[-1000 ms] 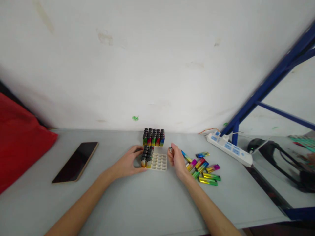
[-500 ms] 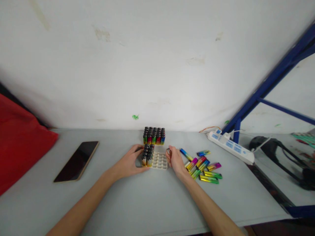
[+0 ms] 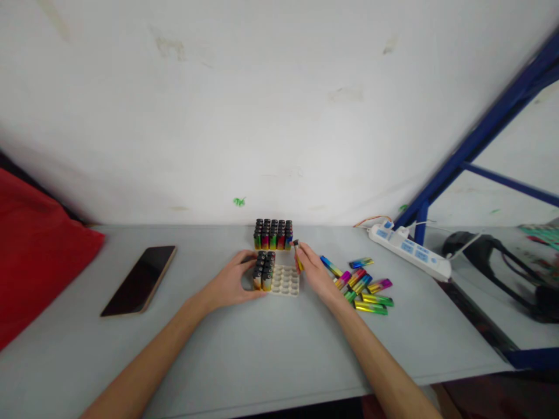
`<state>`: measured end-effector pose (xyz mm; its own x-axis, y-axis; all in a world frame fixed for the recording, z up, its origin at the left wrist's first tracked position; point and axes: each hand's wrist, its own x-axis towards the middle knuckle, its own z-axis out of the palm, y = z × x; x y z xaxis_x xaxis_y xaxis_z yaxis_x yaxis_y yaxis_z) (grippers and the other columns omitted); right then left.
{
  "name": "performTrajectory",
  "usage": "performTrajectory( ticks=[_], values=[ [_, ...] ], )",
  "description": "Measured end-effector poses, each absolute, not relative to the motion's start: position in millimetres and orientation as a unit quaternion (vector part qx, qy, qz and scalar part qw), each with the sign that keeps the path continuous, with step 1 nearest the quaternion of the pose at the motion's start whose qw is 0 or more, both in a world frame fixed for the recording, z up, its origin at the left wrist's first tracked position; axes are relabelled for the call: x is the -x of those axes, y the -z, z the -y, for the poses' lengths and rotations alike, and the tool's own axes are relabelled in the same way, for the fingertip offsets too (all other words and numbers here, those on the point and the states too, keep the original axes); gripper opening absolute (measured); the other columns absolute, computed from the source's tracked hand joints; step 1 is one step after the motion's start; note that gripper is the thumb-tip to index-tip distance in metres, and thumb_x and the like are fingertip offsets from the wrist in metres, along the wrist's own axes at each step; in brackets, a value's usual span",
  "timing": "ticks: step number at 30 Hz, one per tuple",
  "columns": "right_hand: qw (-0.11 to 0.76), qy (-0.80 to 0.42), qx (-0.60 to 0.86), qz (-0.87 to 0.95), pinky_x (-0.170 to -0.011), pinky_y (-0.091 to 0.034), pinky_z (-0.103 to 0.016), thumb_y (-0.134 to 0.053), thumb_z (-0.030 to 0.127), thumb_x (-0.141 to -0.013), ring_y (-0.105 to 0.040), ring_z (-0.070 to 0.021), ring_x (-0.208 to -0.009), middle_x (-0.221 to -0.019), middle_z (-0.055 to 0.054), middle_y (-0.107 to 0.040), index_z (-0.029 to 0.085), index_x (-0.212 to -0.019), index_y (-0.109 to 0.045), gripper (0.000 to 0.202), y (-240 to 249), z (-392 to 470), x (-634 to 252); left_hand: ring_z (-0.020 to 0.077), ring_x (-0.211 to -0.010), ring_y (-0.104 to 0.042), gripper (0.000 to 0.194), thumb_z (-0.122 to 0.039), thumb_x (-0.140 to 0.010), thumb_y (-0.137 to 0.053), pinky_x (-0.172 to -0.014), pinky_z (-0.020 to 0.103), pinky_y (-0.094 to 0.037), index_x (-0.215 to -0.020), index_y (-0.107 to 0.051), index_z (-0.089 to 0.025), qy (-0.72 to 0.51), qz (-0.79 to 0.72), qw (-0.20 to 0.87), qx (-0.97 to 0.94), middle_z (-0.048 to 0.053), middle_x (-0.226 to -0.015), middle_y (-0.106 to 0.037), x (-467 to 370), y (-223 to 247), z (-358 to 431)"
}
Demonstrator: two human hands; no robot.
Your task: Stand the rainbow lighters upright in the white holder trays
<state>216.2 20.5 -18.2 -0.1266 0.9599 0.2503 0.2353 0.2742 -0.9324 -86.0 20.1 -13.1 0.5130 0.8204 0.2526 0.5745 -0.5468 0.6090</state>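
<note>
My left hand curls round the left end of a pale tray with rows of round wells, its thumb along the near edge and its fingers behind. Batteries with dark tops stand upright in the two left columns; the wells to the right show bare. My right hand pinches one battery between thumb and fingers, its dark end tilted up, above the tray's right edge. To the right of this hand lies a loose pile of shiny batteries in several two-tone colours.
A full block of upright batteries stands behind the tray, near the wall. On the left lie a phone and red cloth. On the right are a white power strip, a blue metal frame and a black strapped object.
My right hand has tilted the battery, so more of its side shows, and has shifted slightly away from me. The left hand keeps its place at the tray. The whole view has shifted slightly.
</note>
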Motion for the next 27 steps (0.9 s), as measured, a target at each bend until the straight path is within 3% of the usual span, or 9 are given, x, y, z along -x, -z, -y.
performTrajectory(
  ticks=[4,7,16,22,27],
  values=[
    [0.476,-0.436,0.427,0.633,-0.095,-0.069,-0.041,-0.074,0.072,-0.111,-0.085,-0.0293,-0.101,-0.101,-0.005,-0.084,0.028,-0.122,-0.073,0.046,10,-16,-213,0.0470,-0.152,-0.075,0.069,-0.052,-0.082,-0.107,-0.139,0.064,-0.061,-0.140,-0.087,-0.022,-0.264,-0.409,0.244,-0.839,0.020,-0.161,-0.075,84,14,-19],
    [0.497,-0.428,0.417,0.629,-0.107,-0.071,-0.045,-0.074,0.064,-0.112,-0.089,-0.0312,-0.116,-0.111,-0.007,-0.091,0.029,-0.133,-0.069,0.041,10,-12,-207,0.0468,-0.154,-0.073,0.069,-0.051,-0.083,-0.107,-0.141,0.063,-0.059,-0.141,-0.087,-0.019,-0.268,-0.407,0.248,-0.837,0.020,-0.163,-0.074,83,15,-18],
    [0.389,-0.344,0.427,0.741,-0.100,-0.071,-0.043,-0.064,0.040,-0.118,-0.091,-0.0301,-0.115,-0.120,-0.008,-0.093,0.031,-0.132,-0.059,0.017,6,-6,-202,0.0476,-0.154,-0.072,0.069,-0.052,-0.082,-0.107,-0.140,0.066,-0.059,-0.142,-0.088,-0.023,-0.286,-0.402,0.253,-0.832,0.020,-0.163,-0.076,85,18,-18],
    [0.342,-0.320,0.440,0.766,-0.105,-0.069,-0.045,-0.064,0.034,-0.121,-0.091,-0.0316,-0.125,-0.132,-0.011,-0.093,0.030,-0.139,-0.058,0.019,7,-7,-214,0.0467,-0.151,-0.075,0.069,-0.054,-0.080,-0.109,-0.137,0.065,-0.062,-0.139,-0.089,-0.024,-0.286,-0.400,0.250,-0.834,0.020,-0.160,-0.078,86,22,-20],
    [0.302,-0.291,0.461,0.782,-0.102,-0.068,-0.042,-0.065,0.026,-0.122,-0.091,-0.0309,-0.122,-0.129,-0.009,-0.094,0.031,-0.141,-0.059,0.021,7,-8,-220,0.0478,-0.153,-0.074,0.072,-0.053,-0.082,-0.108,-0.139,0.067,-0.061,-0.144,-0.088,-0.023,-0.282,-0.406,0.235,-0.837,0.019,-0.163,-0.077,90,28,-23]
  ],
)
